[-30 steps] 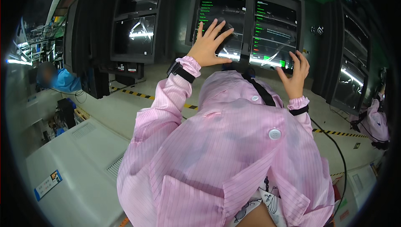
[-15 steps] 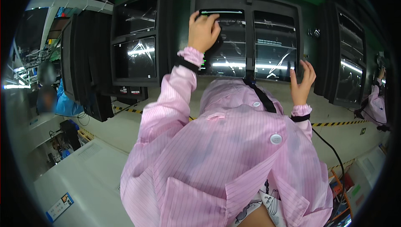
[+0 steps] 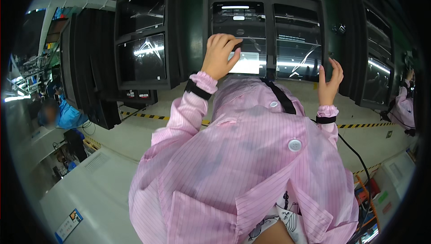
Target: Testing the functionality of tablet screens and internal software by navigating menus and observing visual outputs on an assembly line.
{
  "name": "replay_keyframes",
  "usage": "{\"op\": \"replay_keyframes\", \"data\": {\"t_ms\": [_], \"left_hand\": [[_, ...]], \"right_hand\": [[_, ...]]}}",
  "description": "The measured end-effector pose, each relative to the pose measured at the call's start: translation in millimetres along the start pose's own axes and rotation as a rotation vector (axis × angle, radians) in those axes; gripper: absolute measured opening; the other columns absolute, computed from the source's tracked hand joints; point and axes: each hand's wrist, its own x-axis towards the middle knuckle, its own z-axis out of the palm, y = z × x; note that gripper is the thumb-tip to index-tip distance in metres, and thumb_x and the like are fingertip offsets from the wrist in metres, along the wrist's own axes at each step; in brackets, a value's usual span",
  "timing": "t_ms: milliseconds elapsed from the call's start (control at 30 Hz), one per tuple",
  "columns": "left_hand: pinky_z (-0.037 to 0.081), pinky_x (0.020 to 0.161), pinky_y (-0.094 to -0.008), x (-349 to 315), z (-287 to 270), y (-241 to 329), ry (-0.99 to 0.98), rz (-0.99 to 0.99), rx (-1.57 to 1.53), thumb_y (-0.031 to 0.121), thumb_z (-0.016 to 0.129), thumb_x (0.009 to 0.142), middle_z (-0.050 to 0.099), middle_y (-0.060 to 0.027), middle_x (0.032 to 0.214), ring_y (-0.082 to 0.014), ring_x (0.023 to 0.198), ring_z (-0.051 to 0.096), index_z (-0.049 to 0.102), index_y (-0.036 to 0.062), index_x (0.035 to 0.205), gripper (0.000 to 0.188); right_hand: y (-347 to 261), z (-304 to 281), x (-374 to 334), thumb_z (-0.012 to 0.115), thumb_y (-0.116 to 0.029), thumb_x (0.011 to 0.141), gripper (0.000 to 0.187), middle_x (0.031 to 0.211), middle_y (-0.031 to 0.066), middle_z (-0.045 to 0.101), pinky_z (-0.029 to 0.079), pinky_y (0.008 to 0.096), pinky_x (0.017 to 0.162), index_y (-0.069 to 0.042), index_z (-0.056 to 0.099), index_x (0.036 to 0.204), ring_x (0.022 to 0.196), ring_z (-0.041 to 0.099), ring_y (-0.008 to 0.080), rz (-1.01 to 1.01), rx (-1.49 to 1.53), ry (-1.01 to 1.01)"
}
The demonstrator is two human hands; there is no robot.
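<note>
Two dark tablets lie side by side in a black tray [image 3: 269, 28] in front of me. The left tablet [image 3: 251, 26] is lit, with a pale panel low on its screen and light bars near its top. My left hand [image 3: 221, 54] is over that tablet's left side, fingers bent and spread; I cannot tell whether a fingertip touches the glass. Lines of small text and bright reflections show on the right tablet [image 3: 298, 49]. Beside its lower right corner is my right hand [image 3: 331, 81], fingers apart and holding nothing.
Another black tray with two dark tablets [image 3: 142, 58] stands to the left. To the right is a further tray with tablets [image 3: 377, 58]. A green mat [image 3: 191, 28] lies under the trays. A black cable [image 3: 357, 154] hangs at the right.
My left hand has come down from the top of the left tablet toward its lower half. That screen now shows a pale panel and light bars. My right hand stays beside the right tablet.
</note>
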Motion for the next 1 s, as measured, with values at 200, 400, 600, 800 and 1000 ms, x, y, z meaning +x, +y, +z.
{"op": "replay_keyframes", "data": {"t_ms": [200, 400, 600, 800, 1000], "left_hand": [[0.032, 0.099, -0.0463, -60, -4, 16, -0.018, -0.074, 0.041, 0.009, 0.062, 0.075, 0.053, -0.0116, 0.116, -0.0323, 0.112, 0.047, 0.067, 0.0140, 0.105, 0.031], [0.026, 0.106, -0.0506, -66, 8, 35, -0.040, -0.069, 0.068, 0.010, 0.061, 0.074, 0.049, -0.0120, 0.126, -0.0317, 0.122, 0.042, 0.066, 0.0207, 0.109, 0.037], [0.015, 0.111, -0.0540, -47, 21, 44, -0.140, 0.040, 0.056, 0.013, 0.059, 0.076, 0.044, -0.0106, 0.137, -0.0295, 0.130, 0.037, 0.065, 0.0242, 0.112, 0.039], [0.015, 0.110, -0.0555, -49, 17, 47, -0.100, 0.000, 0.053, 0.013, 0.058, 0.076, 0.044, -0.0113, 0.136, -0.0303, 0.130, 0.037, 0.063, 0.0235, 0.117, 0.042], [0.018, 0.109, -0.0549, -53, 20, 30, 0.016, -0.136, 0.139, 0.015, 0.059, 0.078, 0.043, -0.0127, 0.134, -0.0327, 0.129, 0.037, 0.058, 0.0174, 0.123, 0.045]], "right_hand": [[8, 6, -3, 0.065, -0.023, 0.087, 0.036, 0.127, 0.0113, 0.048, 0.033, 0.0400, 0.102, -0.010, 0.058, 0.119, 0.120, 0.041, 0.0300, -0.035, -0.003, -0.070], [5, 11, -5, 0.065, -0.022, 0.086, 0.033, 0.126, 0.0116, 0.049, 0.035, 0.0401, 0.100, -0.010, 0.060, 0.116, 0.119, 0.043, 0.0302, -0.068, 0.018, -0.092], [5, 11, -7, 0.065, -0.022, 0.087, 0.032, 0.126, 0.0115, 0.049, 0.035, 0.0399, 0.100, -0.010, 0.061, 0.116, 0.118, 0.043, 0.0301, -0.090, 0.015, -0.091], [13, 1, -13, 0.065, -0.023, 0.087, 0.032, 0.125, 0.0106, 0.050, 0.035, 0.0396, 0.100, -0.011, 0.061, 0.115, 0.118, 0.043, 0.0292, -0.054, -0.005, -0.057], [17, 0, -17, 0.066, -0.026, 0.086, 0.031, 0.122, 0.0108, 0.051, 0.035, 0.0387, 0.098, -0.010, 0.062, 0.113, 0.117, 0.044, 0.0285, -0.028, -0.018, -0.048]]}}
